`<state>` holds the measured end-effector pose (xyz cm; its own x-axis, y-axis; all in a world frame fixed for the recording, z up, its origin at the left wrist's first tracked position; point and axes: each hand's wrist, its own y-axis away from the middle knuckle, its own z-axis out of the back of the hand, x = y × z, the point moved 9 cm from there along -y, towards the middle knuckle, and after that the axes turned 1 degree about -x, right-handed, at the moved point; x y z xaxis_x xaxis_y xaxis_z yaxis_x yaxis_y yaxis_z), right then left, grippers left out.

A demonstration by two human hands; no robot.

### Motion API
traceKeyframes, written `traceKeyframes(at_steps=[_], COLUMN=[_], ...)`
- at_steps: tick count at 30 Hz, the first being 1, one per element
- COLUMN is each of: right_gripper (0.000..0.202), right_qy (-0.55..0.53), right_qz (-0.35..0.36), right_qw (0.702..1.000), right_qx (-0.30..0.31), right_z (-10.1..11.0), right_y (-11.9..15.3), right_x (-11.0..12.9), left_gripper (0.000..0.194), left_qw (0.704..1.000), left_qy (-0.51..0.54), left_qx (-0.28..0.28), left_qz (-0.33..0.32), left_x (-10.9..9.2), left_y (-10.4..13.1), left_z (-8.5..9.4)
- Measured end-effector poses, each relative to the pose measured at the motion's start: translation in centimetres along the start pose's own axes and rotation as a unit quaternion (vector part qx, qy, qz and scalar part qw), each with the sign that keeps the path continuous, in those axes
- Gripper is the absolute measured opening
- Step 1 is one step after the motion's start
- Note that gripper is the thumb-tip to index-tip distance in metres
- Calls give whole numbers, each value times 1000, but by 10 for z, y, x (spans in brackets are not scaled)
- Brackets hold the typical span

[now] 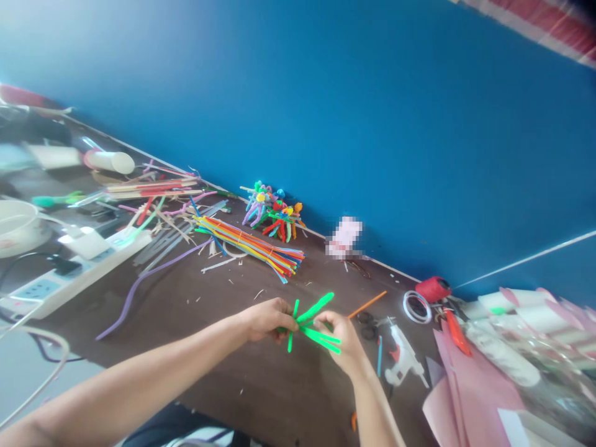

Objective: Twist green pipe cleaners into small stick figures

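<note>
Above the dark table, several bright green pipe cleaners [317, 307] cross at one point and fan out to the right. My left hand [272, 320] pinches them at the crossing, with short green ends sticking up and down beside the fingertips. On the right, my right hand [345, 341] has its thumb and finger closed on one of the green strands; the other strands pass above and in front of it. Beyond my hands lies a tied bundle of multicoloured pipe cleaners [251, 243]. Small figures of twisted pipe cleaners [279, 214] stand by the blue wall.
A white glue gun [404, 355], scissors [370, 327] and an orange pipe cleaner [367, 304] lie at the right. Pink paper [479, 379] and a red spool [433, 288] are farther right. A power strip [84, 273] and a purple pipe cleaner [135, 288] lie left.
</note>
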<state>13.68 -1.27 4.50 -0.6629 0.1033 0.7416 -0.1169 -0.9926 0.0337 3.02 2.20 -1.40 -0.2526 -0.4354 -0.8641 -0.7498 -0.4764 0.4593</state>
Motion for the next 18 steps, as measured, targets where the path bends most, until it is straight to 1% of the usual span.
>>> traceKeyframes(at_steps=[3,5,7,9,11,13,16,18], right_gripper=[20,22,23,22,22,22,22,22], right_qy=[8,20,39,82,151,225,294,299], right_qz=[-17,-10,10,36,64,88,104,101], right_qw=[1000,1000,999,996,987,970,950,949], right_qx=[-11,0,12,13,5,2,-5,-23], right_z=[5,5,4,1,-4,-12,-23,-24], right_y=[-4,-3,0,6,13,21,30,33], right_x=[1,8,19,31,43,52,55,50], left_gripper=[14,17,14,12,11,12,11,9], left_qw=[991,977,966,960,970,982,987,988], left_qy=[-121,-182,-211,-213,-151,-54,54,104], left_qx=[-51,-92,-131,-163,-177,-173,-147,-116], left_qz=[-31,-59,-76,-81,-70,-50,-22,0], left_x=[-4,-5,-4,-1,5,11,15,18], left_y=[1,0,-2,-4,-7,-9,-12,-13], left_z=[6,11,17,23,26,27,23,20])
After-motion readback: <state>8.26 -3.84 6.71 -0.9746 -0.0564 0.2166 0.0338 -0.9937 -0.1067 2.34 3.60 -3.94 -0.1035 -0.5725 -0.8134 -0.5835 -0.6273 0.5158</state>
